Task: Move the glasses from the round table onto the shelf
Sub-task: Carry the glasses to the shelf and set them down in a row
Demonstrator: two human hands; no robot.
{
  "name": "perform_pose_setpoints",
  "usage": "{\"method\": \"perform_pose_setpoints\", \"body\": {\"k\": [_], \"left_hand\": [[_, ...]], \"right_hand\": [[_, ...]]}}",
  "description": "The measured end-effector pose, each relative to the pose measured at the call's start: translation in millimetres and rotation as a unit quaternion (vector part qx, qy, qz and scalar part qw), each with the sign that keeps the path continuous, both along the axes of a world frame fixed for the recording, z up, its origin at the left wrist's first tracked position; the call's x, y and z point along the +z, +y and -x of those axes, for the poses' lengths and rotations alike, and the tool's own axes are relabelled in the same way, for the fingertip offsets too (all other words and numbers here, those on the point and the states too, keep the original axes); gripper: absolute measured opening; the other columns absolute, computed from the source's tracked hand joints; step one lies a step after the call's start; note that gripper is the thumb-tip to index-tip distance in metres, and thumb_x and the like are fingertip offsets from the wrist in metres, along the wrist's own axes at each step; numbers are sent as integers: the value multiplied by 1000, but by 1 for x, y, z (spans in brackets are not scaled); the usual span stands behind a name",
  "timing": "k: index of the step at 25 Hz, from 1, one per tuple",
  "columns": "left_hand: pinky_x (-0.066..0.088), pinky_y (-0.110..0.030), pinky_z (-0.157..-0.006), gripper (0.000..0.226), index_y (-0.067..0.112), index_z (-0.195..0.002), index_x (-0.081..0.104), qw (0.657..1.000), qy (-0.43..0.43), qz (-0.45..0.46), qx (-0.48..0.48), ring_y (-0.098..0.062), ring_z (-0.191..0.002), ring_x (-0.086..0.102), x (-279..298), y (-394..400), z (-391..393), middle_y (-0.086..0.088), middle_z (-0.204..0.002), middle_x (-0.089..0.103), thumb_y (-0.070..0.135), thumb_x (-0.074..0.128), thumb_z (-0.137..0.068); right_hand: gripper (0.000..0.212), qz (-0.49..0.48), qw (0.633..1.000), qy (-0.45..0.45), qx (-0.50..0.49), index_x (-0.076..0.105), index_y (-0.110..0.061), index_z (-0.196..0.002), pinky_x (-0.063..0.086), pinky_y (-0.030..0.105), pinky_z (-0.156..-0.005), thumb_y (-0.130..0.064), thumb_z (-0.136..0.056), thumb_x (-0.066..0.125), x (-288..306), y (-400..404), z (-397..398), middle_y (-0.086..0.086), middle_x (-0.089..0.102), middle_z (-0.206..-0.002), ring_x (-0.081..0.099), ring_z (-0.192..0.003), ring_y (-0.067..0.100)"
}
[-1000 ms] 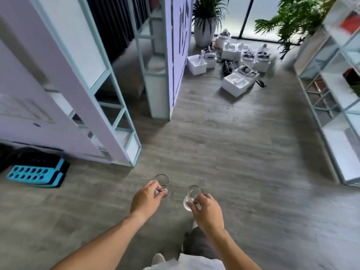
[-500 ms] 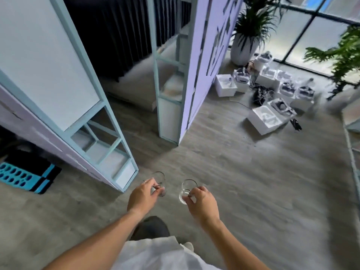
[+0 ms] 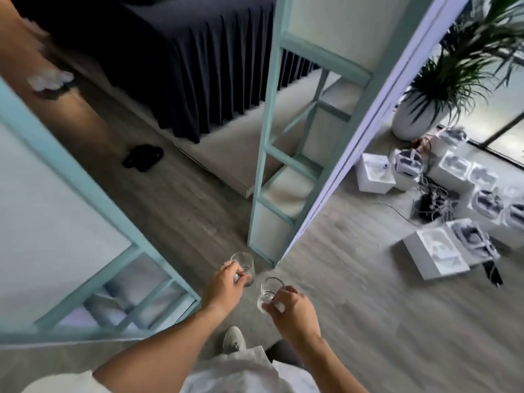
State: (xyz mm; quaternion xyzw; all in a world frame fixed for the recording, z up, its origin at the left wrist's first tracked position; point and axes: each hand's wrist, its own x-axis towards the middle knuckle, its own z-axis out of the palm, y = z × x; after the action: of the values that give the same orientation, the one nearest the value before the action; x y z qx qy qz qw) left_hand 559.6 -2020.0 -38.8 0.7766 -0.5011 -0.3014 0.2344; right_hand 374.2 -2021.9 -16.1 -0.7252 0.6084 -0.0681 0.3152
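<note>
My left hand [image 3: 225, 285] grips a small clear glass [image 3: 245, 263] by its side, held over the wooden floor. My right hand [image 3: 292, 309] pinches a second clear glass [image 3: 268, 290] just to the right of the first; the two glasses are a little apart. Both hang low in front of my body. A teal-framed shelf unit [image 3: 85, 191] with white panels stands close on my left, and another teal shelf unit [image 3: 272, 165] with a lilac side rises straight ahead. The round table is out of sight.
A table with a dark pleated cloth [image 3: 198, 66] stands beyond the gap between the shelf units. Several open white boxes [image 3: 433, 251] and cables lie on the floor at right, near a potted plant [image 3: 416, 109]. A black object [image 3: 143, 157] lies on the floor.
My view has swung left and moved forward toward the gap between the two shelf units. Both hands still carry their glasses in the same grip.
</note>
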Motion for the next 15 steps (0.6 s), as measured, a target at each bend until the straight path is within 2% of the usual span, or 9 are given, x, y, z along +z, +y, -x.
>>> {"method": "perform_pose_setpoints", "body": {"k": [4,7,10,13,15], "left_hand": [[36,-28,-65,19,25,-78,52,999,5,-17,52,-19,-79,58,-2,-83,-35,4,-88,63,35,64,-88],[52,-35,-67,26,25,-83,54,996,-14,-18,90,-24,-80,67,-14,-146,-71,1,-85,70,50,55,-87],[50,-34,-69,26,21,-85,61,988,-39,12,146,-26,-83,67,-7,-196,-95,-4,-88,71,47,57,-88],[44,-32,-68,23,20,-90,64,981,-57,23,182,-24,-87,64,2,-232,-113,-3,-95,68,43,60,-88],[48,-33,-71,24,22,-92,63,979,-34,15,201,-25,-90,65,-5,-249,-133,-2,-101,67,44,59,-86]], "right_hand": [[30,0,999,-5,47,72,-23,-83,48,32,-68,-52,-77,67,13,-91,-42,-1,67,-94,66,-82,23],[28,11,995,-3,104,74,-25,-91,50,32,-73,-49,-80,67,16,-167,-76,-1,69,-101,67,-86,24],[26,12,989,-9,149,74,-29,-92,53,33,-81,-51,-82,67,19,-230,-110,-2,69,-107,69,-91,22],[15,30,987,-27,156,75,-26,-87,56,36,-78,-40,-82,73,17,-273,-143,4,74,-97,70,-88,27],[15,25,984,-23,176,76,-23,-86,57,36,-75,-38,-82,74,15,-293,-160,6,75,-91,71,-84,29]]}}
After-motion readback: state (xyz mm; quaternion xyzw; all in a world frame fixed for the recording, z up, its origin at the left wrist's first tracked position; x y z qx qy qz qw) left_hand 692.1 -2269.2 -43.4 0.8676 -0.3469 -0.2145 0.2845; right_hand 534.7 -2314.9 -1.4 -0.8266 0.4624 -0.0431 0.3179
